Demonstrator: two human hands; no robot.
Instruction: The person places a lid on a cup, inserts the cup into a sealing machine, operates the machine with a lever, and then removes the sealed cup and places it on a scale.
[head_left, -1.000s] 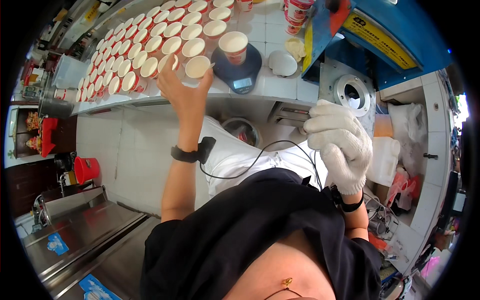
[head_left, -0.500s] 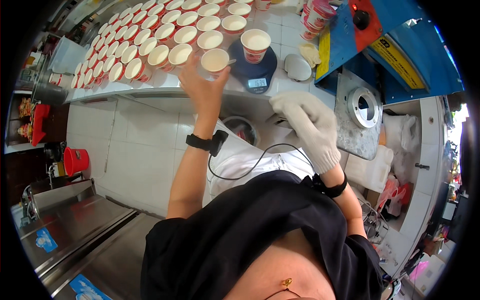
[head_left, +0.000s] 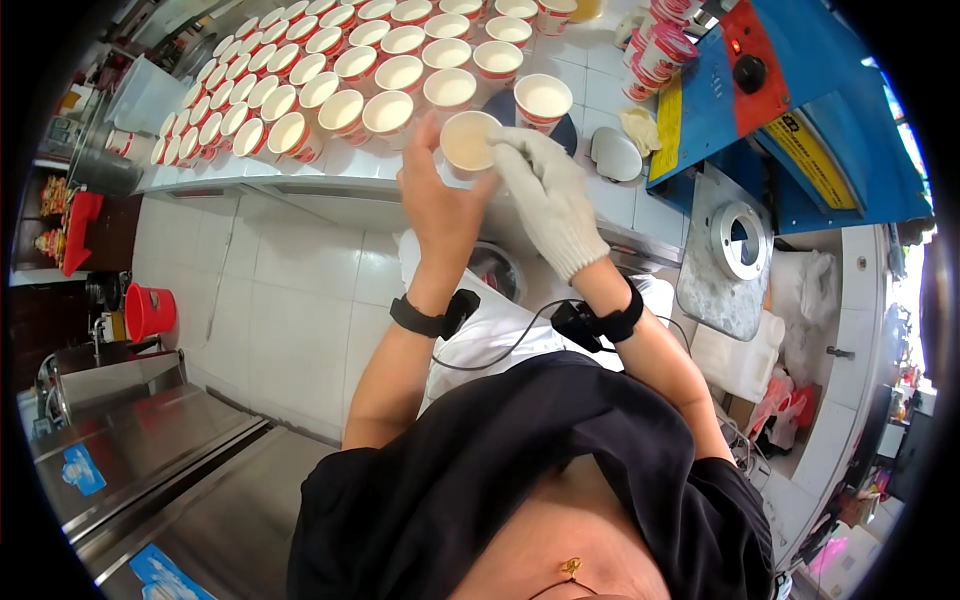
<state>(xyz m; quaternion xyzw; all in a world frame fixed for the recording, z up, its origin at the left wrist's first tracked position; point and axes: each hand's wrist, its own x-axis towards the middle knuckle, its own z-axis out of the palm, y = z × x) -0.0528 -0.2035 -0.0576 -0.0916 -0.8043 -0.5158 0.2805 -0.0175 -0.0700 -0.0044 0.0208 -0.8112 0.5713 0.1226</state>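
A red-and-white paper cup (head_left: pixel 469 140) with pale, creamy contents stands near the counter's front edge. My bare left hand (head_left: pixel 446 205) curves around its near left side, fingers and thumb against the wall. My right hand (head_left: pixel 548 195), in a white knitted glove, has its fingertips closed at the cup's right rim; what they pinch is hidden. Behind the glove, a fuller-looking cup (head_left: pixel 543 99) of white contents rests on a dark round kitchen scale (head_left: pixel 562 137), mostly covered now. Many similar filled cups (head_left: pixel 388 112) stand in rows to the left.
A blue machine (head_left: pixel 810 130) with a red panel and a metal ring plate (head_left: pixel 740 242) stands at right. Beside it are a round silver lid (head_left: pixel 615 155), a folded cloth (head_left: pixel 640 129) and stacked pink-topped cups (head_left: pixel 662 50). A red bucket (head_left: pixel 150 312) stands on the floor at left.
My gloved right hand has moved left and forward to the cup's rim, where a thin pale handle stuck out before. The cup has shifted slightly toward me with my left hand.
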